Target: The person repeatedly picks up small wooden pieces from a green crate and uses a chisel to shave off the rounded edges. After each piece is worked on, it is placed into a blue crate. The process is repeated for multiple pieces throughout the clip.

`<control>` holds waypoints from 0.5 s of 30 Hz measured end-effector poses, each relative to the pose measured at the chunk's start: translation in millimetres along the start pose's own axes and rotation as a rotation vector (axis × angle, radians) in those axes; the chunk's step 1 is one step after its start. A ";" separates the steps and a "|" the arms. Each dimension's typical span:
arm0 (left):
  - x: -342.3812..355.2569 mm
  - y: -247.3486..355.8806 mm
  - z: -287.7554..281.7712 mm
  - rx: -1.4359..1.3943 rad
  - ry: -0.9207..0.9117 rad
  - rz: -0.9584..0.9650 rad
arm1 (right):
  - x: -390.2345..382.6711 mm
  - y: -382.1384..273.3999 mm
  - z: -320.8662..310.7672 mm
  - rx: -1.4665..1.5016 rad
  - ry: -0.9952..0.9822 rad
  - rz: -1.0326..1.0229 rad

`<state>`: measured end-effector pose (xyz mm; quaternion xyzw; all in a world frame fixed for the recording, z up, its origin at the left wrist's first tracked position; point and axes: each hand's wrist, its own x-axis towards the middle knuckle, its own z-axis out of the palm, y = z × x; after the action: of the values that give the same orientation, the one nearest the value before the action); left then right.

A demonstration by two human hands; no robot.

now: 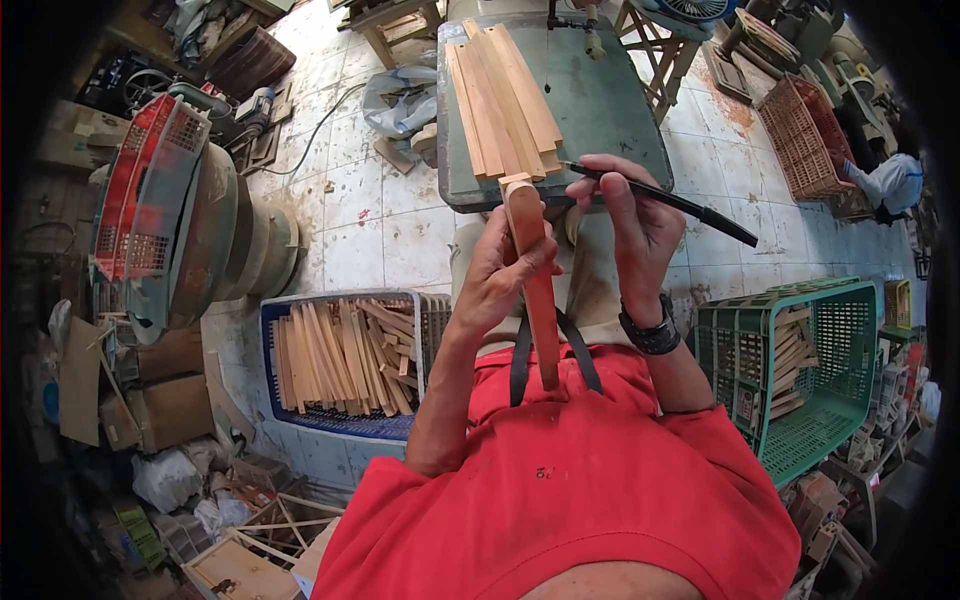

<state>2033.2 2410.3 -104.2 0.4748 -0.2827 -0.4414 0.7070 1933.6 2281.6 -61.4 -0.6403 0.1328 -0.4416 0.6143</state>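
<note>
Clamping the left hand [500, 268] round a long wooden piece [541, 325] just before the near edge of the desk [610, 110], and, well apart from that grip, pinching a black pen [715, 218] in the right hand [645, 225]! Seeing wood strips [497, 100] along the desk's left half, with green top stretching to the right edge. Spotting, nearer than the desk, a blue crate [350, 424] of sticks to its left and a green crate [822, 440], part-filled with wood, to its right.

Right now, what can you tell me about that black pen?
The black pen is slim and straight, plastic by its look, with a narrow greyish tip and a thicker rear end. It slants across the picture, tip at upper left, rear at lower right. The right hand holds it nearer its tip.
</note>
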 end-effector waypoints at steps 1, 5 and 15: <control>-0.6 -0.6 -0.5 0.001 -0.004 0.004 | 0.0 -0.5 0.2 -0.015 -0.011 -0.020; -1.4 -1.8 0.4 -0.015 -0.030 0.014 | 3.3 7.0 -1.2 -0.234 -0.130 -0.238; -1.3 -2.0 0.5 -0.027 -0.049 0.007 | 6.0 15.5 0.5 -0.354 -0.166 -0.401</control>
<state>2031.5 2411.0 -105.8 0.4531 -0.2954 -0.4541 0.7079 1943.2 2274.4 -72.9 -0.7852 0.0277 -0.4703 0.4018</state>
